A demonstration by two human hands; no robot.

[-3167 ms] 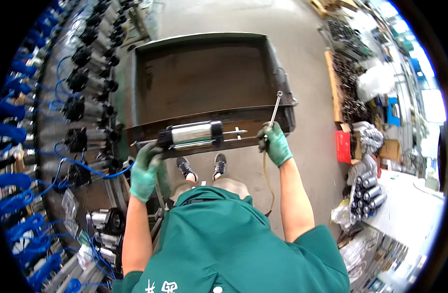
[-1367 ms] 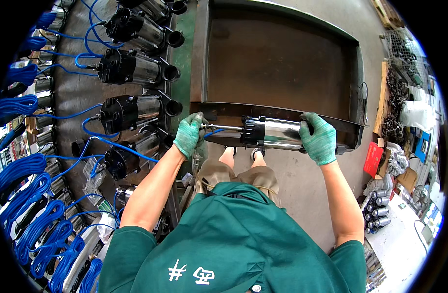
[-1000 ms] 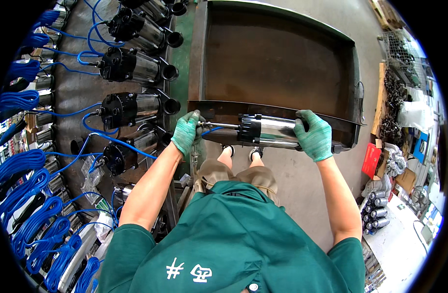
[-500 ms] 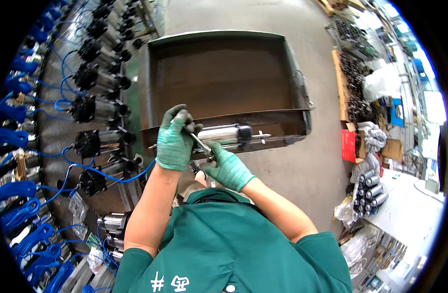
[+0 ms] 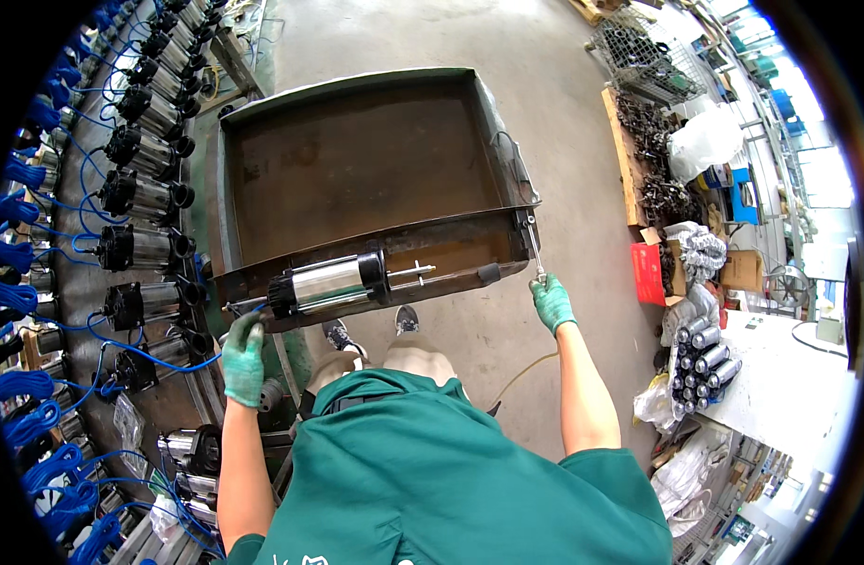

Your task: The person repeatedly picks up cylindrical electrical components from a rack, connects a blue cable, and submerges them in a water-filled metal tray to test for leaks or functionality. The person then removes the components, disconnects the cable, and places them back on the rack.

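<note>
Gripping the shiny motor's (image 5: 328, 282) end with my left hand (image 5: 243, 360), fingers clenched. My right hand (image 5: 551, 303) is grasping the thin tool (image 5: 534, 247). I am keeping both steady on the tray (image 5: 357, 160).

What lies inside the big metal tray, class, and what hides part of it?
The tray shows only bare brown floor inside. The silver pump motor resting along its front rim covers a strip of the near wall.

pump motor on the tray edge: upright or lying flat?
Lying flat: the pump motor rests sideways along the metal tray front rim, shaft pointing right.
</note>
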